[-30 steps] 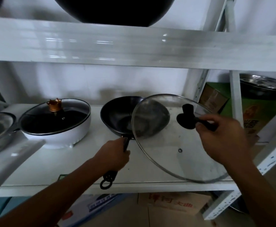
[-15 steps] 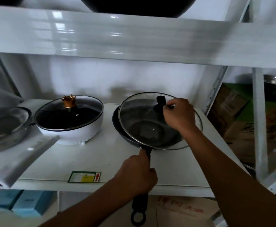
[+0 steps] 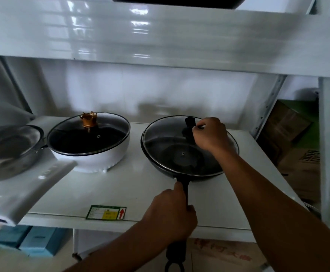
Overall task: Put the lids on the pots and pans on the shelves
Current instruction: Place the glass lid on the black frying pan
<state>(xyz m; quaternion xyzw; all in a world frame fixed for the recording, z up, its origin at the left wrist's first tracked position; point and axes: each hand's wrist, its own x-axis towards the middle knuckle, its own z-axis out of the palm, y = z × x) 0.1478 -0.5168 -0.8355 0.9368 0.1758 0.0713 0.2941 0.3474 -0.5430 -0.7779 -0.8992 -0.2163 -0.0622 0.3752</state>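
Note:
A black wok (image 3: 160, 167) stands on the white shelf (image 3: 105, 189), right of centre. A round glass lid (image 3: 166, 142) lies flat on its rim. My right hand (image 3: 209, 135) grips the lid's black knob (image 3: 189, 122). My left hand (image 3: 172, 211) is closed around the wok's long black handle (image 3: 185, 189), which juts over the shelf's front edge. To the left sits a white pot (image 3: 93, 154) with a glass lid (image 3: 89, 134) and a gold crown knob (image 3: 88, 119). A steel pan with a lid (image 3: 9, 144) shows at the far left.
A white upper shelf (image 3: 160, 36) hangs close overhead with a dark pan on it. A green label (image 3: 106, 212) is stuck on the shelf's front. Cardboard boxes (image 3: 297, 146) stand behind the right upright. Blue boxes (image 3: 28, 242) lie below left.
My right hand brought the glass lid from the right, tilted in the air, down onto the wok, where it now lies flat. My left hand slid back along the wok's handle.

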